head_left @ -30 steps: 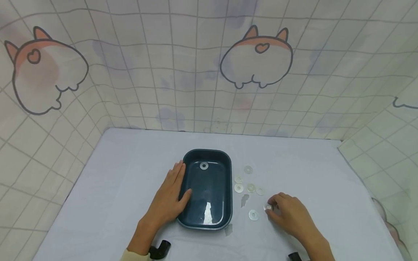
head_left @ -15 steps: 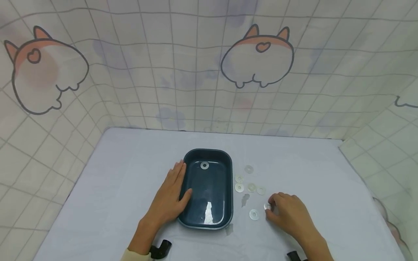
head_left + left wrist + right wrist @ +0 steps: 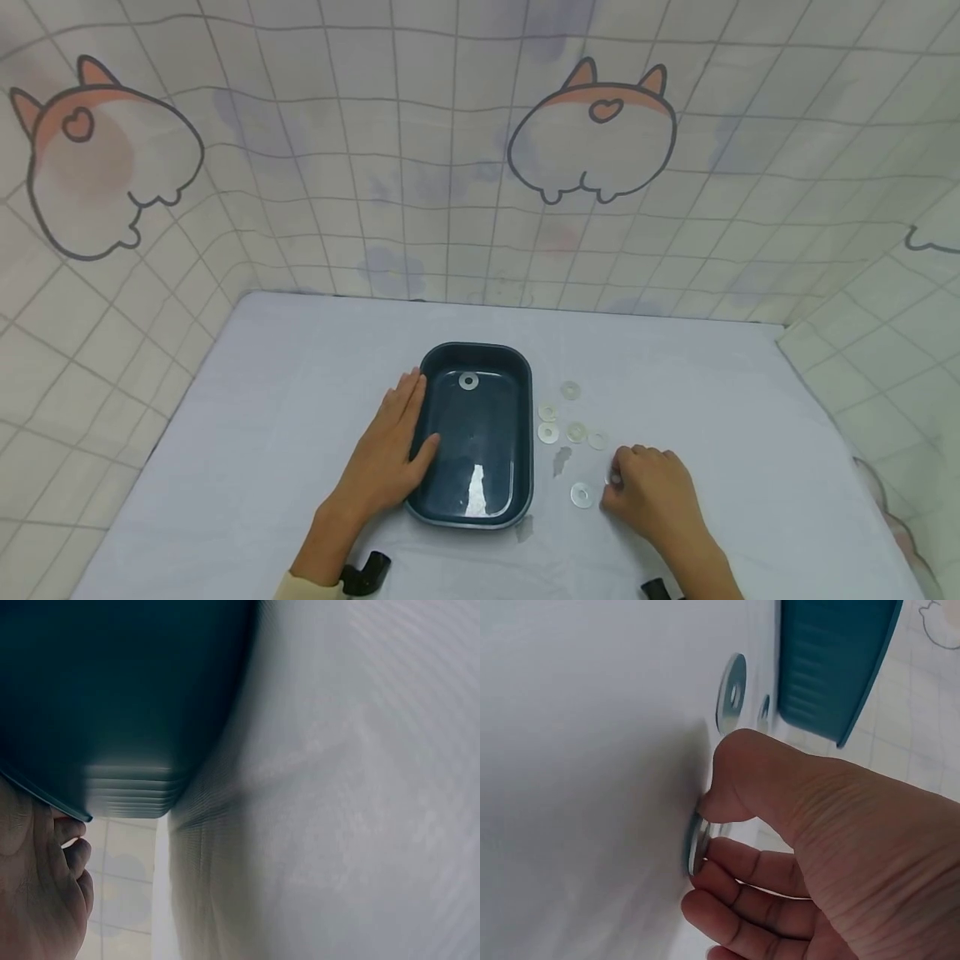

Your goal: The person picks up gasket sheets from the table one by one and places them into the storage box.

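A dark teal tray (image 3: 472,450) stands on the white table, and one metal washer (image 3: 468,381) lies inside it near the far end. Along the tray's left rim rests my left hand (image 3: 386,454), fingers straight and thumb over the inner side. In the left wrist view, the hand (image 3: 41,885) lies against the rim. My right hand (image 3: 652,496) is right of the tray, thumb and fingers around the edge of a washer (image 3: 698,844) at the table surface. Just left of that hand lies another washer (image 3: 582,495); several more (image 3: 577,432) lie close to the tray's right side.
Small grey patches (image 3: 562,461) show on the white table (image 3: 300,400) right of the tray. A tile-patterned curtain with cartoon animals (image 3: 592,133) hangs behind and at the sides. Black wrist pieces (image 3: 367,575) sit at both forearms.
The right hand has turned and shifted slightly left over the washer, hiding more of it in the head view. The left hand and tray have stayed in place.
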Demonstrator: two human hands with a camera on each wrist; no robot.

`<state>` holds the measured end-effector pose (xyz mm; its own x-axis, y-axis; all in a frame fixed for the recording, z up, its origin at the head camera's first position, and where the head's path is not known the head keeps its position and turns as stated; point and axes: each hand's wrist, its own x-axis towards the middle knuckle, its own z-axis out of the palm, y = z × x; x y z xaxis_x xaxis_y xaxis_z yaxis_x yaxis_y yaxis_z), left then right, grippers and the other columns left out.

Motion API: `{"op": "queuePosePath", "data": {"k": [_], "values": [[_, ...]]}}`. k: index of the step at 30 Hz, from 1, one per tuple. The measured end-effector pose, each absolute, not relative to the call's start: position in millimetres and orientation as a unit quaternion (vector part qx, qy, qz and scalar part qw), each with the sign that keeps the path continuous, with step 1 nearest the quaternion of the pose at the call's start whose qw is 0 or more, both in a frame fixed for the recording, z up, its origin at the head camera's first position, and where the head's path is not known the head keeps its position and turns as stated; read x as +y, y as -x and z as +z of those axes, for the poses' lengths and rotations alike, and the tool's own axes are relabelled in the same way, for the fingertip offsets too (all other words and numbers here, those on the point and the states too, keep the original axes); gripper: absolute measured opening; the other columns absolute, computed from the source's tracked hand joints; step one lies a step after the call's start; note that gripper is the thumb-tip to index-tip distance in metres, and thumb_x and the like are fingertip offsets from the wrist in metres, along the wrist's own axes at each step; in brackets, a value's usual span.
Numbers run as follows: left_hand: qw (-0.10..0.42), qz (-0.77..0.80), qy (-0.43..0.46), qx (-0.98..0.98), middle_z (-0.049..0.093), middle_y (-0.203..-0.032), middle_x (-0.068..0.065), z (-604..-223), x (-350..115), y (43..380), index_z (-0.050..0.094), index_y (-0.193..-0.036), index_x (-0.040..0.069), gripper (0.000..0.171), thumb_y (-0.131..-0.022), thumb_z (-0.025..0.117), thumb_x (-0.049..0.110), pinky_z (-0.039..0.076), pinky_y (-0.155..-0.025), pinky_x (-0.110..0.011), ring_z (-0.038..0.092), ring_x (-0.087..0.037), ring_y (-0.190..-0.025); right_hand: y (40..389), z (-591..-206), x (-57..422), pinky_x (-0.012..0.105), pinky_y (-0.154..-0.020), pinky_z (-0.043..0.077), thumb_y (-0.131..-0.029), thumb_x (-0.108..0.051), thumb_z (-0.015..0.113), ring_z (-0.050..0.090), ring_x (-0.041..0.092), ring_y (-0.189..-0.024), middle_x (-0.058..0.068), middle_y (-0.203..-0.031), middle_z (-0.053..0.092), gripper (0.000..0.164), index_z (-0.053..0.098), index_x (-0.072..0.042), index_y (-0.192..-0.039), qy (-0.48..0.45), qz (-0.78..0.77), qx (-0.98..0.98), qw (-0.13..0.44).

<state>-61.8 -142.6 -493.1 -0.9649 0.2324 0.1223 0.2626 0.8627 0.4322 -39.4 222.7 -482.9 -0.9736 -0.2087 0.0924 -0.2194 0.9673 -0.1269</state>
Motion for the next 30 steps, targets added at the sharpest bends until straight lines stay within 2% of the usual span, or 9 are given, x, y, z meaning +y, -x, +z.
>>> {"op": "queuePosePath", "data": {"k": [6, 12, 16, 24, 30], "values": [[0.040, -0.229, 0.124, -0.965, 0.013, -0.181, -0.003, -494.9, -142.7, 61.7, 0.015, -0.171, 0.011, 0.084, -0.104, 0.058, 0.039, 0.021, -0.137, -0.048, 0.017, -0.024, -0.168, 35.2, -485.1, 220.9, 0.036, -0.065, 0.054, -0.065, -0.009, 0.083, 0.061, 0.016, -0.065, 0.003, -0.071, 0.070, 0.017, 0.071, -0.008, -0.077, -0.117, 0.077, -0.988, 0.061], [0.030, -0.233, 0.125, -0.964, 0.010, -0.181, -0.002, -494.4, -142.7, 62.9, 0.013, -0.171, 0.011, 0.084, -0.105, 0.057, 0.039, 0.020, -0.138, -0.049, 0.014, -0.023, -0.169, 34.2, -485.7, 223.9, 0.034, -0.064, 0.051, -0.067, -0.010, 0.083, 0.056, 0.014, -0.064, 0.000, -0.069, 0.066, 0.017, 0.069, -0.008, -0.076, -0.133, 0.081, -0.984, 0.084], [0.026, -0.234, 0.125, -0.964, 0.010, -0.181, -0.002, -494.6, -143.1, 62.1, 0.012, -0.171, 0.011, 0.085, -0.105, 0.057, 0.039, 0.020, -0.138, -0.049, 0.014, -0.023, -0.169, 34.4, -486.9, 226.2, 0.034, -0.065, 0.051, -0.066, -0.009, 0.083, 0.057, 0.015, -0.065, 0.000, -0.071, 0.066, 0.019, 0.070, -0.007, -0.079, -0.144, 0.078, -0.983, 0.087], [0.025, -0.235, 0.122, -0.964, 0.010, -0.181, -0.002, -494.5, -143.2, 61.9, 0.012, -0.171, 0.012, 0.084, -0.105, 0.056, 0.039, 0.020, -0.138, -0.050, 0.014, -0.023, -0.169, 39.6, -488.6, 225.2, 0.032, -0.064, 0.050, -0.064, -0.009, 0.086, 0.057, 0.015, -0.064, 0.002, -0.070, 0.067, 0.022, 0.070, -0.007, -0.079, -0.154, 0.048, -0.983, 0.085], [0.024, -0.239, 0.124, -0.963, 0.010, -0.181, -0.002, -494.4, -143.4, 61.6, 0.013, -0.171, 0.011, 0.084, -0.105, 0.056, 0.038, 0.019, -0.138, -0.049, 0.014, -0.023, -0.169, 40.9, -486.4, 228.4, 0.032, -0.063, 0.048, -0.064, -0.011, 0.082, 0.052, 0.013, -0.064, -0.002, -0.070, 0.063, 0.020, 0.070, -0.010, -0.080, -0.148, 0.076, -0.983, 0.072]]}}
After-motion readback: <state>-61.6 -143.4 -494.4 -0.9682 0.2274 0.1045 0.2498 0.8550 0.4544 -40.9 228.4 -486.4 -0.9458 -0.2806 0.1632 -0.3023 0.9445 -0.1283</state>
